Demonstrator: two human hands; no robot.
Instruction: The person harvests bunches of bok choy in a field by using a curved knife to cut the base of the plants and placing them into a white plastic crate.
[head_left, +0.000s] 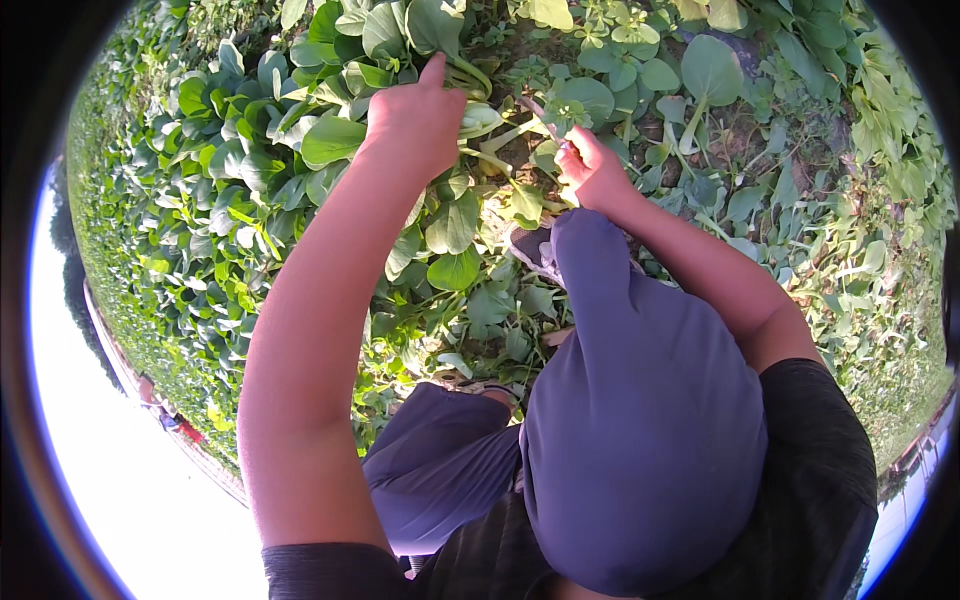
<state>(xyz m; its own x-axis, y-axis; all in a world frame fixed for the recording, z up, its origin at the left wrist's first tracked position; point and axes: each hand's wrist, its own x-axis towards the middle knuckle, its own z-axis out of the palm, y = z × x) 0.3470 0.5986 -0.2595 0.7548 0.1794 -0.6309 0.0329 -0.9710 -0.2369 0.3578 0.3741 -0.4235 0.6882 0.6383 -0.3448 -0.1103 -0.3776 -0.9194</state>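
My left hand (416, 124) is around a leafy bok choy plant (435, 30), its index finger stretched out along the leaves. The other fingers are mostly hidden behind the hand. Pale green stalks (480, 120) of bok choy show just to the right of that hand. My right hand (592, 169) is closed around a slim knife-like tool (541, 118), which points up and left towards the cut-looking stalks; its handle is hidden in the fist. Loose yellow-green leaves (525, 201) lie on the soil between the two hands.
Dense bok choy (247, 157) grows on the left. Low weeds and scattered leaves (742, 202) cover the ground on the right. My bent knee (592, 255) in dark trousers rises close below the right hand, beside a shoe (534, 247). Far off at the left edge is a blurred red shape (189, 431).
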